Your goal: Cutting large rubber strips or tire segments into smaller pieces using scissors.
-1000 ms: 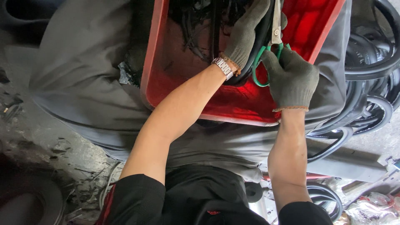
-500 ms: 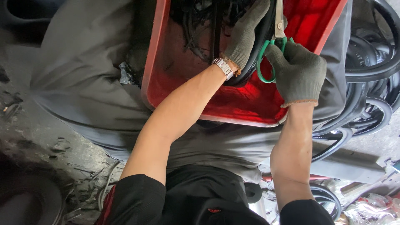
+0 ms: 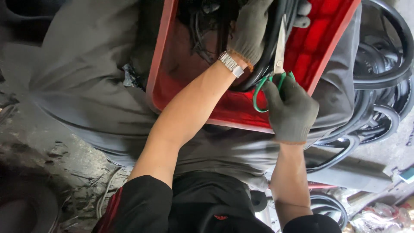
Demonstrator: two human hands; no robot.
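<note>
packages: crumpled clear plastic bag (image 3: pixel 379 218) | bottom right corner

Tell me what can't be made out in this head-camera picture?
- Blade tips of the green-handled scissors: hidden behind the black rubber strip in the head view.
- Fingertips of the grey-gloved left hand: cut off by the top edge.
- Fingers of the grey-gloved right hand: curled out of sight.
- Far end of the red plastic tray: cut off at the top.

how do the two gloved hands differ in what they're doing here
The left hand grips a bundle of black rubber strips, fingers wrapped round it; the right hand holds green-handled scissors with fingers through the loops. The left sits higher over the red tray, the right at the tray's lower edge. The left wrist bears a metal watch; the right is bare. Both wear grey knit gloves.
</note>
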